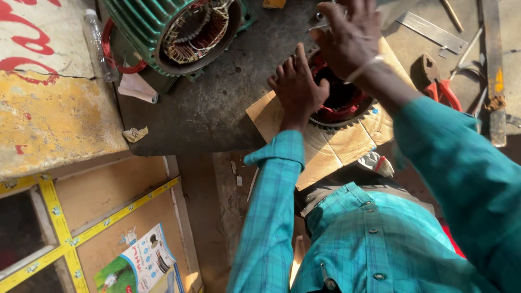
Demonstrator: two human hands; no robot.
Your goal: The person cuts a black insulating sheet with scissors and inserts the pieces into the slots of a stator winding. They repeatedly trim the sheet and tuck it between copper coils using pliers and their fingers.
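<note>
Left hand (297, 87) grip spread on round stator (342, 103), right hand (350, 38) loosely open above it

The hands cover most of the round toothed stator with red windings (347, 111). The right hand (350, 38) has its fingertips cut off by the top edge. The big green ribbed motor housing (163, 27) is cropped there too.

Light: bright daylight, warm | shadow: dark under the workbench (217, 108) | blur: raised right hand (350, 38) slightly soft
</note>
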